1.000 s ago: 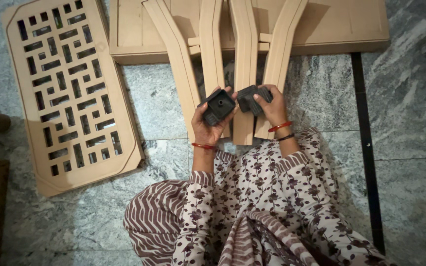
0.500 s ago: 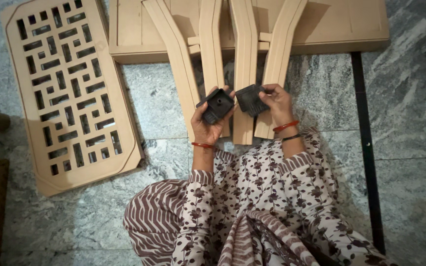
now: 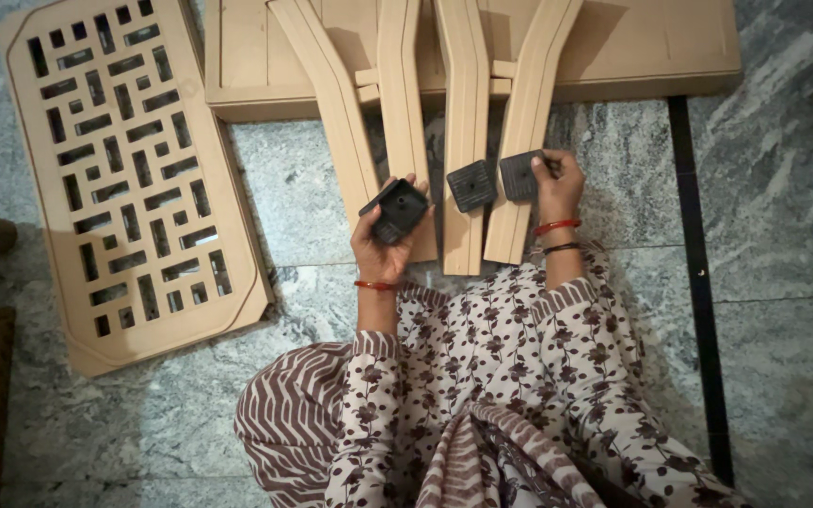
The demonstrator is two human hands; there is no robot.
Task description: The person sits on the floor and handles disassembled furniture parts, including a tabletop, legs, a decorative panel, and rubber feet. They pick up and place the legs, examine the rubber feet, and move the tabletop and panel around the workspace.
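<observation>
Gripping square black ribbed caps, left hand [image 3: 378, 246] and right hand [image 3: 557, 183] seemingly hover over pale wooden legs [image 3: 468, 141].

A black square cap [image 3: 395, 211] is held in the left hand [image 3: 380, 246]. A second cap [image 3: 521, 175] is pressed onto a wooden leg [image 3: 531, 132] by the right hand [image 3: 558, 184]. A third cap [image 3: 471, 185] is seated on the adjacent leg [image 3: 466, 103].

Four wooden legs: first [image 3: 331, 103], second [image 3: 405, 113], third [image 3: 465, 122], fourth [image 3: 531, 122]. Three black square caps: one [image 3: 395, 211] in the left hand [image 3: 376, 246], one [image 3: 471, 185] lying on the third leg, one [image 3: 522, 175] under the right hand [image 3: 559, 183]. One lattice panel [image 3: 124, 179]. One plain board [image 3: 613, 42] behind the legs. Two hands. Three bangles: one on the left wrist [image 3: 373, 285], two on the right, red [image 3: 555, 226] and dark [image 3: 561, 248]
</observation>
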